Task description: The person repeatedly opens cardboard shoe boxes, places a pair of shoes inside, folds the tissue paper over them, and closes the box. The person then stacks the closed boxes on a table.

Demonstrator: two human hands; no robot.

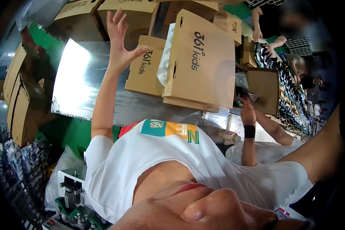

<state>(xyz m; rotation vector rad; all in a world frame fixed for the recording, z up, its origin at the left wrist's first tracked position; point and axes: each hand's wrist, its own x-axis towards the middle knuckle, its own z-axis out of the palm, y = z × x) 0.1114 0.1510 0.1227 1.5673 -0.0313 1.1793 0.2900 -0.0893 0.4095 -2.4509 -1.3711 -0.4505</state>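
Observation:
My left hand [120, 48] is raised over the metal table [82, 90], fingers spread and bent, with nothing in it. Just right of it is a brown cardboard shoebox [145, 67] with dark printing. A larger brown cardboard box [201, 61] stands in front of my chest, its broad printed face toward me. White patterned wrapping paper [165, 57] shows between the two. My right upper arm [322, 145] reaches up at the right edge, and the hand lies outside the picture.
More cartons [78, 23] line the table's far side. At right, a co-worker's hand with a black wristband [249, 131] is by an open box [262, 90]. Rows of shoes [291, 101] run along the right. A bottle [228, 135] lies near my waist; a machine [71, 191] stands lower left.

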